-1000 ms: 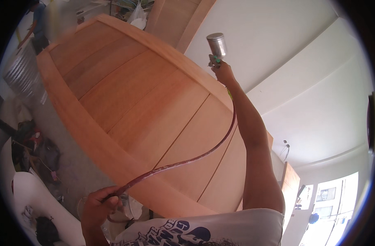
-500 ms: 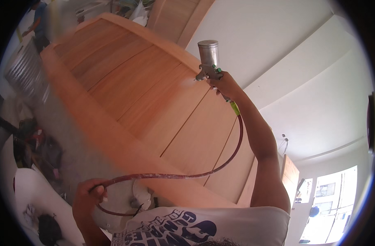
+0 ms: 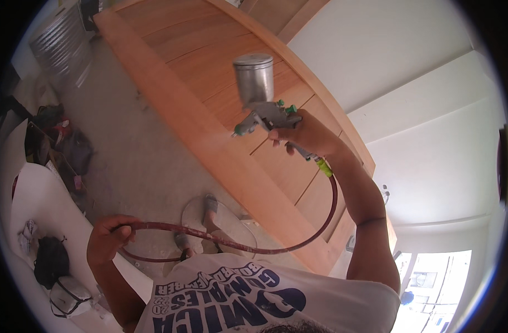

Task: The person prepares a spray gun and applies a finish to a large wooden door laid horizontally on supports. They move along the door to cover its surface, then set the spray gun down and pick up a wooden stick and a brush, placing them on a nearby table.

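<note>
My right hand (image 3: 312, 133) is wrapped round the grip of a metal spray gun (image 3: 269, 117) with a silver cup (image 3: 254, 79) on top and green knobs. A faint mist leaves the nozzle, which points left at the near frame edge of a large wooden door-like panel (image 3: 209, 91). From the yellow-green fitting (image 3: 324, 167) under the grip, a dark red air hose (image 3: 237, 244) loops down and across to the left. My left hand (image 3: 110, 238) is closed on that hose, holding it off to the side, apart from the panel.
Below the panel lies a dusty grey floor (image 3: 137, 144), with my feet (image 3: 210, 208) on it. On the left are a ribbed silver roll (image 3: 59, 47), cluttered items (image 3: 59, 139), and a white surface (image 3: 34, 194) bearing a black bag (image 3: 51, 261) and a mask (image 3: 71, 294). A white wall (image 3: 420, 100) stands right.
My right hand has brought the spray gun nearer, from over the panel's boards to its near frame edge. The view has shifted, showing my feet and the mask. My left hand keeps the hose.
</note>
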`<act>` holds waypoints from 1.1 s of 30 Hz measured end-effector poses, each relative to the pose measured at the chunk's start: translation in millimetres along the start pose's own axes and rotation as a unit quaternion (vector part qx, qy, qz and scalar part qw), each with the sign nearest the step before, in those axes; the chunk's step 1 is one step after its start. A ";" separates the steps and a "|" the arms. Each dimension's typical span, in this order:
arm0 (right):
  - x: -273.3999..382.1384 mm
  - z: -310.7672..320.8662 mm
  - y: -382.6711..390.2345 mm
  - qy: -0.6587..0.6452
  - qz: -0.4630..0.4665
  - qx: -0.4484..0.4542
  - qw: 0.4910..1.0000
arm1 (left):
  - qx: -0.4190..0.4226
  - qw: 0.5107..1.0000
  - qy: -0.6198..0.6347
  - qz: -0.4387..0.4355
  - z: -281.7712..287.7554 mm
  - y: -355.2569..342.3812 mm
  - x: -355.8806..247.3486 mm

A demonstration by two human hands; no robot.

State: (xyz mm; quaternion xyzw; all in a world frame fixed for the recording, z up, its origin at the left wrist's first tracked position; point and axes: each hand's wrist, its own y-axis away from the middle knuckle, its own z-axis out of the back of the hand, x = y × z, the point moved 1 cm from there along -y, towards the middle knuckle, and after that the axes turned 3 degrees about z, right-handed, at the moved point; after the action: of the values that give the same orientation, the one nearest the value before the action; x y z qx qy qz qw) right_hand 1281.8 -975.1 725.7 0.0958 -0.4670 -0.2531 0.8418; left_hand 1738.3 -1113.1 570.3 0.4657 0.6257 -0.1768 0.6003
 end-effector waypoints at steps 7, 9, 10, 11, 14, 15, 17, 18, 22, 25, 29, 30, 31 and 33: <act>-10.5 -13.6 5.5 -0.017 0.056 0.018 0.998 | 0.010 1.000 -0.029 -0.001 -9.7 -3.6 -0.9; -20.2 -1.3 -2.5 0.024 0.037 -0.027 0.999 | -0.002 0.999 -0.042 0.001 -20.2 -8.9 -3.7; -30.0 11.9 -9.7 0.033 0.033 -0.054 0.998 | -0.004 0.999 -0.047 0.001 -28.5 -17.5 -7.6; -42.4 26.6 -20.0 0.040 0.028 -0.079 0.996 | -0.009 0.998 -0.051 0.024 -36.1 -24.3 -13.1; -70.6 74.9 -44.5 0.063 0.011 -0.150 0.987 | -0.010 0.996 -0.057 0.074 -58.4 -51.7 -28.2; -82.5 93.9 -55.6 0.066 0.014 -0.167 0.984 | -0.010 0.995 -0.056 0.077 -66.5 -60.5 -32.9; -111.5 132.0 -77.6 0.069 0.026 -0.202 0.977 | -0.013 0.994 -0.056 0.091 -86.3 -80.6 -39.8; -126.7 154.0 -88.6 0.070 0.037 -0.221 0.972 | -0.019 0.993 -0.059 0.101 -101.4 -91.6 -44.6; -163.8 227.9 -137.1 0.105 0.050 -0.289 0.950 | -0.019 0.994 0.001 0.107 -147.2 -132.2 -53.1; -207.2 285.0 -180.7 0.179 0.041 -0.331 0.925 | 0.005 0.992 0.053 0.118 -167.0 -158.0 -60.8; -244.3 346.3 -211.2 0.236 0.032 -0.395 0.887 | 0.023 0.992 0.065 0.102 -185.2 -186.3 -68.8; -247.7 352.8 -214.3 0.251 0.014 -0.409 0.877 | 0.023 0.993 0.062 0.096 -186.7 -190.2 -70.7; -250.0 359.0 -217.6 0.252 0.006 -0.411 0.876 | 0.024 0.994 0.059 0.090 -187.9 -194.2 -72.9; -251.5 361.1 -215.5 0.237 -0.003 -0.408 0.882 | 0.013 0.994 0.055 0.090 -186.2 -195.8 -75.4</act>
State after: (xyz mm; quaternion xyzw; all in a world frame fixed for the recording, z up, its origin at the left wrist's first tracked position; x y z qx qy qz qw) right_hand 798.3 -1002.2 651.4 -0.1979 -0.1089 -0.3936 0.8911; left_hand 1461.7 -1094.3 613.6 0.5368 0.6109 -0.1046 0.5725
